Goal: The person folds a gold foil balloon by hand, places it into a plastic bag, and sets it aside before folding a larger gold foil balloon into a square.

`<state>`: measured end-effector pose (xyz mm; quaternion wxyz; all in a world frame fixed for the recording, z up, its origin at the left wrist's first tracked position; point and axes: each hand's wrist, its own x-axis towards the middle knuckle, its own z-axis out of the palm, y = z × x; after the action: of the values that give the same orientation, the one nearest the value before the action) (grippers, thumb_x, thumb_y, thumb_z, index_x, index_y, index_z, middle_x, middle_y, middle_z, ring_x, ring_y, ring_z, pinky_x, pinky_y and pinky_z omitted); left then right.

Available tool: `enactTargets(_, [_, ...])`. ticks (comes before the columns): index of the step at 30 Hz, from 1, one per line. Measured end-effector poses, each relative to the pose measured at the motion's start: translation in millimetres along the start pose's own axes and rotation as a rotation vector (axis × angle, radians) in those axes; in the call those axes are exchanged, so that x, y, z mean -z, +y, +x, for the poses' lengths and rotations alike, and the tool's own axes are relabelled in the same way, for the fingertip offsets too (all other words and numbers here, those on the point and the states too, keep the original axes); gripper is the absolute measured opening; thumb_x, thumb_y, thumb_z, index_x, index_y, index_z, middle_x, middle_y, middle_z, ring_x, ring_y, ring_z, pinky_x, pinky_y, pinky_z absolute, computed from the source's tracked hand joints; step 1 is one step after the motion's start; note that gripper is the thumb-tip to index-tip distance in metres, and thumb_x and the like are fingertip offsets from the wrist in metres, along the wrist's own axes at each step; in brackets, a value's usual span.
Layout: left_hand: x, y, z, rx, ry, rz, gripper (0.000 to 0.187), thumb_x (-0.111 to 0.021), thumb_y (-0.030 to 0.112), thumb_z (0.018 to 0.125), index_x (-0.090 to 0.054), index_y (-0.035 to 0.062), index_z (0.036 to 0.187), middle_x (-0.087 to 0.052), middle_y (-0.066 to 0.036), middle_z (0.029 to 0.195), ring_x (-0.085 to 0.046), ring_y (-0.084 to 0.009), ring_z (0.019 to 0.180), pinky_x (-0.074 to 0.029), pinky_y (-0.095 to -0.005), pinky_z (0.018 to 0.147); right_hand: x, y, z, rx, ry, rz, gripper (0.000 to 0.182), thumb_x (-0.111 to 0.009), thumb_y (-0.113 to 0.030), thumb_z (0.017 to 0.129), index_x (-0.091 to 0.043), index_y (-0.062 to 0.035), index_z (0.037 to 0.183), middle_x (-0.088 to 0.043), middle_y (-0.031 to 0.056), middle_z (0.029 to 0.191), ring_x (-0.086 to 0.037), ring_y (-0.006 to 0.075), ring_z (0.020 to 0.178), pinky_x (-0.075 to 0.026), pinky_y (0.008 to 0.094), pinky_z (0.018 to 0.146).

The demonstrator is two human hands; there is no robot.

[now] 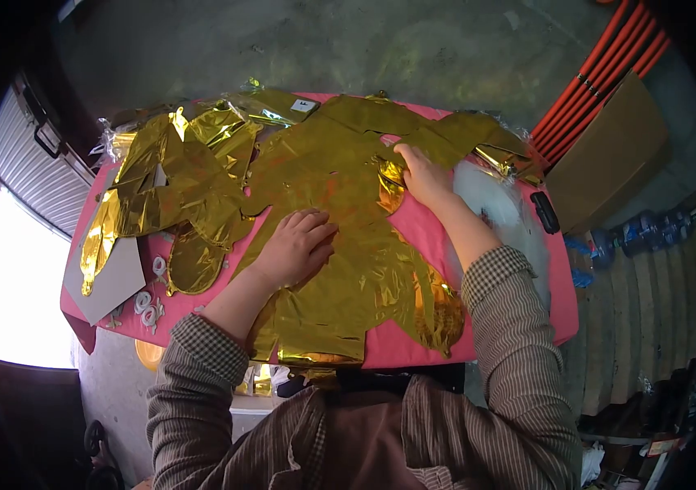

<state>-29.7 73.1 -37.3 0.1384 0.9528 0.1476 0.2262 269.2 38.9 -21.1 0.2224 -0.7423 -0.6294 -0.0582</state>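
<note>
Gold foil (340,192): big crinkly piece sprawled over the middle of the pink counter (421,224)
Left hand (299,243): just resting on the foil, fingers close together, kinda bent
Right hand (425,178): farther up by a shiny crumpled bit, can't tell if the fingers are pinching
Left end: white rolls (150,312) near a pale card (103,282)

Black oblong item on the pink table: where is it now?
In the head view, the black oblong item lies near the right edge of the pink table, just right of the whitish translucent plastic.
</note>
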Motion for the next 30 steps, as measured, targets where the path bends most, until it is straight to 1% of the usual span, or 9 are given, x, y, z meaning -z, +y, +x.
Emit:
enactTargets(7, [0.3,0.6,0.5,0.001,-0.007,0.007,0.034,-0.059,0.022,0.082,-0.056,0.0083,0.112,-0.051,-0.011,0.118,-0.043,-0.0308,0.116,-0.036,-0.0413,0.095,0.3,-15.2,9.9,-0.139,-0.13,-0.036,0.031,-0.057,-0.028,0.08,-0.053,-0.007,0.103,-0.06,0.0127,0.099,-0.059,0.0306,0.09,-0.047,0.0408,0.073])
enactTargets(14, [0.3,0.4,-0.2,-0.001,-0.002,0.018,0.033,-0.059,0.022,0.082,-0.056,0.0087,0.113,-0.051,-0.011,0.118,-0.043,-0.0304,0.116,-0.036,-0.0413,0.095,-11.8,-8.7,16.3,-0.076,-0.117,-0.078,0.035,-0.062,-0.033,0.076,-0.057,-0.0057,0.098,-0.06,0.0124,0.097,-0.06,0.0306,0.087,-0.048,0.0396,0.073])
enactTargets(20, [-1.0,-1.3,0.2,-0.007,-0.005,0.02,0.035,-0.06,0.022,0.082,-0.056,0.0087,0.113,-0.051,-0.011,0.117,-0.043,-0.03,0.116,-0.036,-0.041,0.095,-19.6,1.4,16.9,0.005,-0.084,-0.044,0.028,-0.066,-0.031,0.073,-0.065,-0.0033,0.08,-0.062,0.0118,0.083,-0.061,0.0263,0.077,-0.049,0.0357,0.066])
enactTargets(22, [-1.3,-1.4,0.2,-0.004,-0.004,0.013,0.035,-0.06,0.022,0.081,-0.056,0.0087,0.113,-0.051,-0.011,0.117,-0.043,-0.0299,0.116,-0.036,-0.041,0.095,-23.7,6.6,21.2,-0.205,-0.184,0.232,0.021,-0.069,-0.023,0.071,-0.066,-0.0026,0.072,-0.062,0.009,0.069,-0.06,0.0195,0.061,-0.047,0.0309,0.057])
enactTargets(23, [-1.1,-1.6,0.1,-0.002,-0.004,0.008,0.035,-0.06,0.023,0.081,-0.056,0.0087,0.113,-0.051,-0.011,0.117,-0.043,-0.0297,0.116,-0.036,-0.041,0.095,-26.4,8.3,21.9,-0.202,-0.185,0.231,0.021,-0.069,-0.023,0.071,-0.066,-0.0026,0.072,-0.062,0.009,0.069,-0.06,0.0195,0.061,-0.047,0.0309,0.057])
enactTargets(25, [-0.2,-0.7,-0.1,0.0,-0.003,0.012,0.035,-0.06,0.022,0.081,-0.056,0.0087,0.113,-0.051,-0.011,0.118,-0.043,-0.0296,0.116,-0.036,-0.0409,0.095,-35.6,16.5,22.7,-0.253,-0.082,0.543,0.014,-0.07,-0.013,0.07,-0.064,-0.0013,0.073,-0.06,0.0057,0.062,-0.055,0.0137,0.05,-0.043,0.0269,0.048])
enactTargets(26, [0.1,-0.4,-0.2,0.0,-0.004,0.015,0.035,-0.06,0.022,0.081,-0.056,0.0088,0.113,-0.051,-0.011,0.118,-0.043,-0.0294,0.116,-0.036,-0.0409,0.095,-38.6,21.7,25.1,-0.25,-0.084,0.543,0.014,-0.07,-0.013,0.07,-0.064,-0.0013,0.073,-0.06,0.0057,0.062,-0.055,0.0137,0.05,-0.043,0.0269,0.048])
enactTargets(28, [-1.4,-1.8,-0.2,0.005,-0.004,0.005,0.035,-0.06,0.022,0.081,-0.056,0.0087,0.113,-0.05,-0.01,0.118,-0.043,-0.0293,0.116,-0.036,-0.0409,0.096,-37.0,22.7,28.5,-0.529,-0.156,0.878,0.012,-0.071,-0.007,0.066,-0.062,-0.0007,0.07,-0.062,0.0071,0.064,-0.056,0.0125,0.055,-0.044,0.0295,0.05])
enactTargets(30, [-2.0,-2.1,-0.8,0.009,-0.006,-0.006,0.035,-0.061,0.022,0.081,-0.056,0.0087,0.113,-0.05,-0.01,0.118,-0.043,-0.0292,0.116,-0.036,-0.0409,0.096,-30.7,22.9,28.3,-0.571,-0.169,0.943,0.012,-0.071,-0.008,0.067,-0.061,-0.0009,0.069,-0.061,0.0064,0.063,-0.056,0.013,0.054,-0.044,0.0294,0.049])
